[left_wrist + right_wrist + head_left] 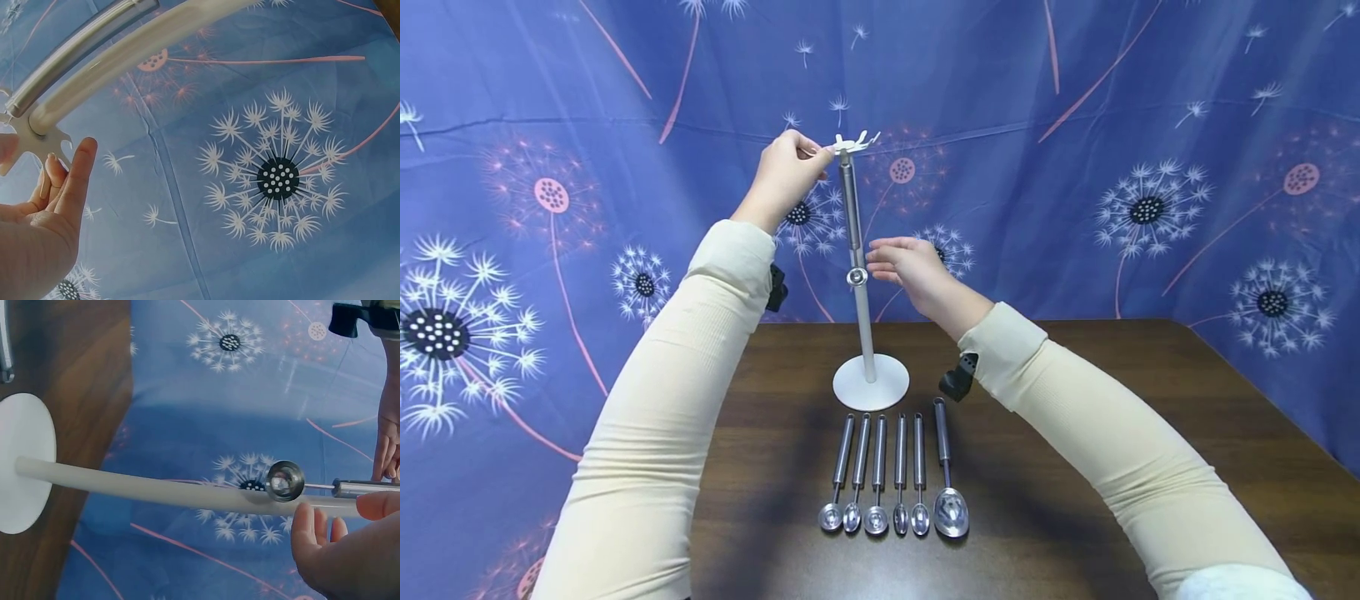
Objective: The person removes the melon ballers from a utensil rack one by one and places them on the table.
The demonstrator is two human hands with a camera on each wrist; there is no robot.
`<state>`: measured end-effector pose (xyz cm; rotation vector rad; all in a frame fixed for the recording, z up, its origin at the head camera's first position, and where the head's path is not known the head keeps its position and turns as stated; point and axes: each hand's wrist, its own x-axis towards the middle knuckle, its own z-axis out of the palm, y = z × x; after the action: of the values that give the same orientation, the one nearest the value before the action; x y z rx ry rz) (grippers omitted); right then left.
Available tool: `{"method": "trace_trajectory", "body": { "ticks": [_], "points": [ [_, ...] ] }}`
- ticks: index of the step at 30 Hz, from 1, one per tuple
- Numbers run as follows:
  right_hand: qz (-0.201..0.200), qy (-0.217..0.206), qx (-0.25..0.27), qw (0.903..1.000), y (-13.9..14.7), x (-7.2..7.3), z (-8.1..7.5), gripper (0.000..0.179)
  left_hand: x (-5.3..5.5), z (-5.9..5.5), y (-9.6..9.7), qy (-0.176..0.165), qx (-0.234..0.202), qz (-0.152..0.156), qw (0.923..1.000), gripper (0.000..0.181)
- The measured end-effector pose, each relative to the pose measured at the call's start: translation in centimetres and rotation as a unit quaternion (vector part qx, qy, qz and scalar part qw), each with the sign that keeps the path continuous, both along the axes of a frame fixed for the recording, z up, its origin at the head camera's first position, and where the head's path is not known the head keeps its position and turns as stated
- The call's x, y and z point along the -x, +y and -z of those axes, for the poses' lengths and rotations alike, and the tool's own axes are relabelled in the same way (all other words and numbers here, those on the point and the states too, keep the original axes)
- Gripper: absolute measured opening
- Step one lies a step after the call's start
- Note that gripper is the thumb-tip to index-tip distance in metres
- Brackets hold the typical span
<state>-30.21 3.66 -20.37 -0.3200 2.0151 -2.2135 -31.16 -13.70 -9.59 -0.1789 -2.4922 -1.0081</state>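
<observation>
A white stand [865, 325] with a round base, upright pole and pronged hook top [852, 145] stands at the table's back. My left hand [788, 175] pinches a prong of the top between thumb and fingers; the left wrist view shows this hook top [42, 145] close up. From a hook hangs a metal scoop [852, 208] along the pole, its small round bowl [285, 481] lowest. Beside the pole, my right hand [910, 267] is held with fingers extended, near the scoop's lower handle; its thumb overlaps the handle in the right wrist view.
Several metal scoops [878, 475] lie in a row on the brown wooden table [760, 467], handles pointing at the stand. A larger metal spoon [951, 510] ends the row at the right. A blue dandelion-print cloth [1015, 167] hangs behind.
</observation>
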Motion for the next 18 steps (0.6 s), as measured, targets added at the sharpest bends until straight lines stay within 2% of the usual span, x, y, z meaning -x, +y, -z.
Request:
{"method": "trace_trajectory", "body": {
  "ticks": [9,15,18],
  "points": [
    [0.007,0.066,0.013,0.9977,-1.6,0.8,-1.7,0.034,0.2,0.2,-0.1,0.003,-0.036,0.010,0.9993,0.037],
    [0.031,0.107,-0.021,0.9935,-2.5,0.8,-2.1,0.033,0.2,0.2,-0.1,-0.002,-0.054,0.010,0.9985,0.037],
    [0.036,0.124,-0.019,0.9915,-2.6,0.6,-2.1,0.031,0.2,0.2,-0.1,-0.004,-0.056,0.010,0.9984,0.038]
  ]
}}
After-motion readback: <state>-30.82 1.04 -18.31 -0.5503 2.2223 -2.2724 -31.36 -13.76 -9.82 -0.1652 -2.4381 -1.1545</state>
